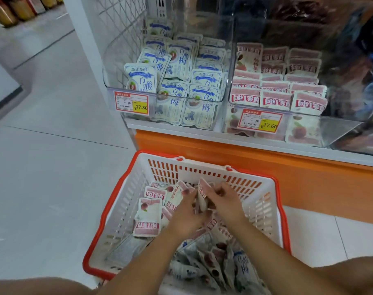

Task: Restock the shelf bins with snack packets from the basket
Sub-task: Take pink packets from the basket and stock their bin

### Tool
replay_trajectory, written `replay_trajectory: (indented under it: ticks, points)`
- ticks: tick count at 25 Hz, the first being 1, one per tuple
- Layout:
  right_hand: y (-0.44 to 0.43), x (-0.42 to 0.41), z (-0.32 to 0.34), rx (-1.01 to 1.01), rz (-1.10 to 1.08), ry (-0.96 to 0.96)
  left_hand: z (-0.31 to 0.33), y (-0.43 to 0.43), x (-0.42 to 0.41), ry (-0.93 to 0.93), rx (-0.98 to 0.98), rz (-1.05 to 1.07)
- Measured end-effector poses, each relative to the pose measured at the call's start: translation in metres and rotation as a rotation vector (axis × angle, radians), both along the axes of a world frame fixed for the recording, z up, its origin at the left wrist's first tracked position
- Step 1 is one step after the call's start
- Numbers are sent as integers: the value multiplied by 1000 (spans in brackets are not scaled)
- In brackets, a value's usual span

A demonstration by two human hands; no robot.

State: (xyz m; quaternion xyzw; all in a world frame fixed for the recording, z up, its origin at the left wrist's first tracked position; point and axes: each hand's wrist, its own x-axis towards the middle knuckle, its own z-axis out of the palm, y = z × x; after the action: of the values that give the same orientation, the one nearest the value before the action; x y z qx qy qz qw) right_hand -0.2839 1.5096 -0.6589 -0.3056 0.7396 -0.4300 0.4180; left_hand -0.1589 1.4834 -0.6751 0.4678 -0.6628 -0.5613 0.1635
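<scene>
Your right hand (221, 201) and left hand (187, 213) were together inside the basket (126, 201), fingers curled around a small stack of pink packets (202, 196). Loose pink packets (147, 218) lay beside them, with blue-white packets (243, 271) nearer you. On the shelf above stood the pink bin (338, 128) beside the blue-white bin (109, 60).

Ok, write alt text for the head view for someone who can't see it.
The left hand and right hand grip pink packets inside a red-rimmed basket. Above it, one clear bin holds blue packets, its neighbour matching pink ones.
</scene>
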Motion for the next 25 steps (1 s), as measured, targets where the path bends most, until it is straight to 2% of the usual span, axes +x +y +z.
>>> replay_trajectory:
  ticks: [2,5,7,8,10,13,18,25]
  points:
    - [8,-8,11,-11,-28,-192,1,-1,6,-12,176,91]
    - [12,-26,25,44,-80,-84,11,-3,15,231,618,244]
    - [15,-29,32,117,34,-200,21,-4,16,351,724,250]
    - [18,-28,34,141,97,-294,25,-3,16,377,737,219]
    - [23,-24,36,104,144,-367,32,-1,16,404,741,168]
    - [29,-23,37,-19,67,-411,36,4,17,422,696,174]
    - [35,-24,42,-83,24,-415,35,5,13,316,472,274]
    - [40,-24,51,-98,-4,-452,45,7,7,322,372,228]
